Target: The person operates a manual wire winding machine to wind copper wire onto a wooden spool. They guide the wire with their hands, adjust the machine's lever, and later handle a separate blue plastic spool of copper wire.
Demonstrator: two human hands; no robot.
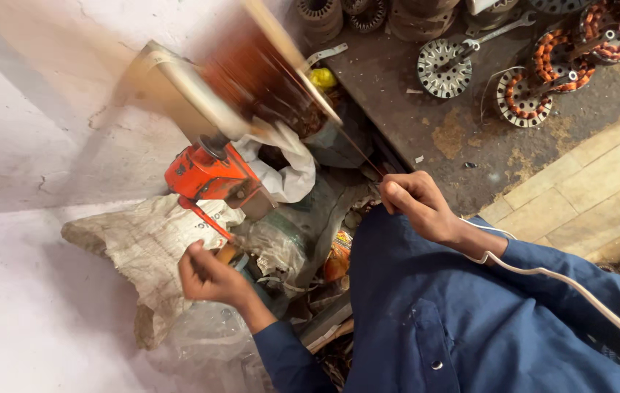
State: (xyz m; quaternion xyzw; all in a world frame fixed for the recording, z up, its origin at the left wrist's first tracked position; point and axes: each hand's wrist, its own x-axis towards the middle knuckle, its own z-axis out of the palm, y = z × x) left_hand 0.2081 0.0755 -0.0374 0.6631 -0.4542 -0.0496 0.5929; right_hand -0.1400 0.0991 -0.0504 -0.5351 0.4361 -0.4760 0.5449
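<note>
Gripping the wooden crank handle (pixel 227 252), the left hand (pixel 208 276) has its fingers wrapped tight around it, at the lower end of the orange metal hand-cranked winding machine (pixel 208 173). Over to the right hand (pixel 415 206): thumb and fingers are pinched narrow on a thin copper wire (pixel 359 151), which runs taut up and left from the fingertips toward the machine. On the winder sits a blurred coil of copper-brown wire on a pale wooden former (pixel 251 80), too smeared to make out its detail. Just beside the machine lies a crumpled white cloth (pixel 289 173), and beneath it a dirty woven sack (pixel 146 244) and clear plastic bags (pixel 277 244) are heaped against the pale wall (pixel 26 145). Both arms wear blue sleeves (pixel 557 280), with a white cable (pixel 565 280) trailing over the right one. Beyond the right hand, toward the far right corner of the dark, rust-stained bench (pixel 426 109), rest round metal stator cores, one bare (pixel 443 68) and others wound with orange copper coils (pixel 561 62).
</note>
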